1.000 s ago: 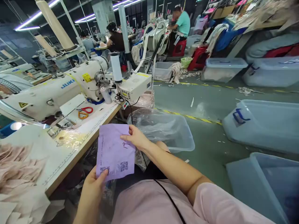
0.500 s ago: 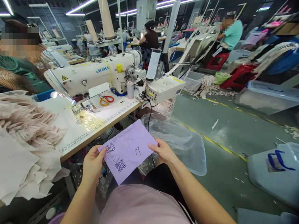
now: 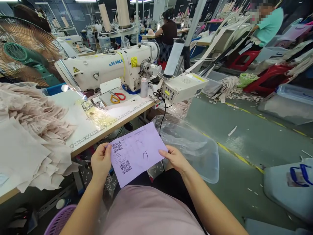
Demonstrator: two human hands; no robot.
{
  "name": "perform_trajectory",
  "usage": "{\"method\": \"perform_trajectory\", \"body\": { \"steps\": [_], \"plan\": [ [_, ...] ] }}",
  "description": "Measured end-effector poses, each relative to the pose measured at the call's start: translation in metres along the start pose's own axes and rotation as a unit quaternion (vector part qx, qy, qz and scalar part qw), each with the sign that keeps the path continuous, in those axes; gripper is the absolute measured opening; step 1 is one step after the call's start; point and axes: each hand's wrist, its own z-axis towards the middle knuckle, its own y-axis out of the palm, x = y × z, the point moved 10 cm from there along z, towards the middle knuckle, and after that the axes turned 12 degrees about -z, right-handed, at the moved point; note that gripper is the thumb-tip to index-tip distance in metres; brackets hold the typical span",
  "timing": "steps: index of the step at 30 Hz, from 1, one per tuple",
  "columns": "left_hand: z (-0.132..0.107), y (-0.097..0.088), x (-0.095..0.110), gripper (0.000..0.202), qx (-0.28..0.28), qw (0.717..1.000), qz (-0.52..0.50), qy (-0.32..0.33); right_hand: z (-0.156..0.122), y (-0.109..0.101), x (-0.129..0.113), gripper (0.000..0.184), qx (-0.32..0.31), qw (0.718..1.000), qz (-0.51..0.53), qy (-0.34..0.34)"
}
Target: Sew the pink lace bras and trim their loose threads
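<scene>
Between both hands, above my lap, is a purple paper sheet [image 3: 137,153] with two QR codes on its left side and a handwritten 19. My left hand [image 3: 101,160] pinches its left edge between thumb and fingers. At the right edge, my right hand [image 3: 176,158] grips it the same way, thumb on top. Beyond the sheet stands a white JUKI sewing machine [image 3: 102,70] on its table [image 3: 112,119]. Red-and-orange-handled scissors [image 3: 117,97] and a thread cone [image 3: 144,88] lie and stand beside it.
Beige fabric pieces [image 3: 36,130] are heaped on the table's left, near a large fan [image 3: 26,52]. A clear plastic bin [image 3: 195,153] sits on the floor at right. A control box [image 3: 183,86] juts from the table. Other people work farther back.
The camera view has turned slightly left, so the surroundings sit farther right. The sheet stays held in both hands and appears a little less tilted.
</scene>
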Motion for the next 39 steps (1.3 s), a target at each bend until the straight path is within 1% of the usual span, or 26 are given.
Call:
{"method": "perform_trajectory", "body": {
  "steps": [5,12,18,22,28,34,39],
  "plan": [
    [-0.003,-0.009,0.013,0.028,0.025,0.994,0.086,0.066,0.000,0.005,0.003,0.043,-0.015,1.000,-0.006,-0.001],
    [-0.001,-0.009,0.017,0.029,0.024,0.986,0.129,0.104,0.000,0.008,0.001,0.042,-0.019,1.000,-0.013,0.000],
    [0.000,-0.012,0.016,0.028,0.017,0.981,0.151,0.120,-0.001,0.013,-0.001,0.041,-0.031,0.999,-0.007,0.000],
    [0.000,-0.016,0.020,0.026,0.027,0.978,0.156,0.133,0.000,0.017,-0.002,0.041,-0.041,0.999,-0.003,-0.006],
    [-0.002,-0.017,0.026,0.027,0.034,0.977,0.157,0.141,0.005,0.020,0.001,0.043,-0.052,0.999,-0.003,-0.011],
    [-0.002,-0.019,0.031,0.028,0.028,0.975,0.166,0.148,0.006,0.026,-0.002,0.047,-0.057,0.998,-0.007,-0.014],
    [0.000,-0.021,0.026,0.027,0.034,0.971,0.184,0.148,0.007,0.031,-0.004,0.050,-0.068,0.997,-0.025,-0.022]
  ]
}}
